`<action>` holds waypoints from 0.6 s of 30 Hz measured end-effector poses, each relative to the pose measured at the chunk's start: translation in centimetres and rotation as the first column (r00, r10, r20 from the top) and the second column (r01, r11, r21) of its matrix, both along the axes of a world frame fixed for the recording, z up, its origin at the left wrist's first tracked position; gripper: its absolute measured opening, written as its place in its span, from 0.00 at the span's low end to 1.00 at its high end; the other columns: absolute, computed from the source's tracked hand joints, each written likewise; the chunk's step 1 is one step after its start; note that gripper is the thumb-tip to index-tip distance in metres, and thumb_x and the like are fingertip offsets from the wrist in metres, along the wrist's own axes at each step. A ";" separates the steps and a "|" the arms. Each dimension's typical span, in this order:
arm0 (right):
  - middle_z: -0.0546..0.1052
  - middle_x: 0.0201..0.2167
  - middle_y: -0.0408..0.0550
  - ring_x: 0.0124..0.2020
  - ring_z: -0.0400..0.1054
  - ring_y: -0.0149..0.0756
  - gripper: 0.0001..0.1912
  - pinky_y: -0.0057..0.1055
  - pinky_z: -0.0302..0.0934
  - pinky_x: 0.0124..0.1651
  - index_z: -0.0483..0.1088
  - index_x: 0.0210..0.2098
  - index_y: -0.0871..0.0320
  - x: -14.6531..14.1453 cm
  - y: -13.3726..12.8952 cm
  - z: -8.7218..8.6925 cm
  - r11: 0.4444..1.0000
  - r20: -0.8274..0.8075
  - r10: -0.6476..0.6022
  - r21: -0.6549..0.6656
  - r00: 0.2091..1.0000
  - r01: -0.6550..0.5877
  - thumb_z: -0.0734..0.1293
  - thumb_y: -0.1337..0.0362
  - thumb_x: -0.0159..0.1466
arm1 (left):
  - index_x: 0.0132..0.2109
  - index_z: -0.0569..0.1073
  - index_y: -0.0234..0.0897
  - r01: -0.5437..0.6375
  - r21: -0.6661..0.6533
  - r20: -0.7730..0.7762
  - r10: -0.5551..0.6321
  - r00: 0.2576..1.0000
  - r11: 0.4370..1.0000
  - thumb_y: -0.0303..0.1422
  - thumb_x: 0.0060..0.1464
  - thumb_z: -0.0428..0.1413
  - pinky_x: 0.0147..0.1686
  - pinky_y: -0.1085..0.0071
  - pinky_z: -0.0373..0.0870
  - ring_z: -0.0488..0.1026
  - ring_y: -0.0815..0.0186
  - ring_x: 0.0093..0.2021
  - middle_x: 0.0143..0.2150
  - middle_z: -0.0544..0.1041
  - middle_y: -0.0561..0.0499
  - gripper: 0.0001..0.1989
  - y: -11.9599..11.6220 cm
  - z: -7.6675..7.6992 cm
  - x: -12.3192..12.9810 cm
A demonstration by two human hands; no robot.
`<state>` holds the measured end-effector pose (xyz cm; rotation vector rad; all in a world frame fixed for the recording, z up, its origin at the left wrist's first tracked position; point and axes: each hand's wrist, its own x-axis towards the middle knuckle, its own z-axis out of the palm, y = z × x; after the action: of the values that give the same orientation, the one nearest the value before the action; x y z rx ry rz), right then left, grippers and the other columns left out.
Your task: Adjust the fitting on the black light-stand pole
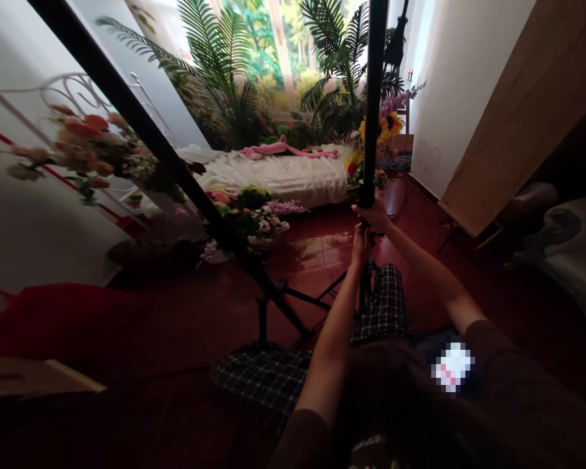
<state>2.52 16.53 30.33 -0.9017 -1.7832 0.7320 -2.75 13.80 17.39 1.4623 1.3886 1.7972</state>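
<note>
A black upright pole (371,98) stands in front of me, right of the middle, with tripod legs below it. My right hand (374,212) is wrapped round the pole near a dark collar. Just beneath it, my left hand (361,245) closes round the same pole. Both arms reach forward, and the hands are close together. A second black pole (176,163) slants from the top left down to the floor near my knees, touched by neither hand.
A bed with a white cover (283,174) stands ahead, flowers (261,218) before it. More flowers (95,143) are at the left. A wooden board (498,130) leans at the right beside an ornate sofa (576,241). Red fabric (53,319) lies at the lower left.
</note>
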 end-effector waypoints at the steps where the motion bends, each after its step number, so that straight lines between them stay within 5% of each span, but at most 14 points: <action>1: 0.68 0.27 0.36 0.25 0.64 0.29 0.26 0.26 0.63 0.27 0.58 0.44 0.53 0.0 0.5 0.6 1.000 -0.098 0.027 0.013 0.995 -0.026 0.73 0.55 0.52 | 0.56 0.67 0.37 -0.004 -0.011 -0.002 0.004 1.000 1.000 0.47 0.66 0.45 0.45 0.68 0.71 0.75 0.65 0.40 0.41 0.77 0.46 0.22 -0.1 0.1 0.0; 4: 0.66 0.26 0.34 0.24 0.62 0.27 0.28 0.25 0.62 0.26 0.56 0.41 0.52 -0.2 2.3 2.7 0.994 -0.272 0.071 0.099 0.960 -0.045 0.75 0.56 0.48 | 0.56 0.67 0.39 -0.023 -0.027 -0.015 0.023 1.000 0.999 0.46 0.65 0.47 0.45 0.69 0.70 0.74 0.66 0.40 0.40 0.76 0.47 0.20 -0.6 0.6 0.1; 10: 0.71 0.33 0.39 0.34 0.70 0.34 0.32 0.34 0.69 0.38 0.56 0.46 0.54 -0.9 4.1 5.1 0.988 -0.185 0.014 0.151 0.983 0.014 0.75 0.53 0.51 | 0.57 0.67 0.40 -0.051 -0.071 -0.026 0.050 0.998 0.996 0.43 0.66 0.47 0.43 0.70 0.70 0.75 0.65 0.39 0.40 0.77 0.47 0.18 -1.5 1.2 0.3; 14: 0.73 0.39 0.44 0.43 0.72 0.39 0.33 0.39 0.69 0.47 0.57 0.52 0.54 0.1 3.0 3.9 0.980 -0.150 -0.002 0.195 0.989 0.031 0.73 0.47 0.56 | 0.56 0.68 0.40 -0.034 -0.075 0.000 0.034 0.999 0.997 0.44 0.66 0.47 0.43 0.70 0.71 0.76 0.65 0.39 0.40 0.78 0.47 0.19 -1.7 1.5 0.4; 18: 0.74 0.44 0.46 0.46 0.73 0.37 0.27 0.35 0.70 0.47 0.60 0.54 0.50 3.2 0.1 0.6 0.971 -0.144 0.032 0.239 0.989 0.003 0.68 0.45 0.61 | 0.57 0.68 0.40 -0.012 -0.062 0.002 0.012 1.000 0.998 0.45 0.66 0.46 0.43 0.70 0.71 0.76 0.65 0.39 0.41 0.79 0.47 0.20 -1.6 1.4 0.4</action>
<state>5.68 16.65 30.90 -0.6576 -1.7047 0.5634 -2.33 12.15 18.80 1.4226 1.4415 1.7468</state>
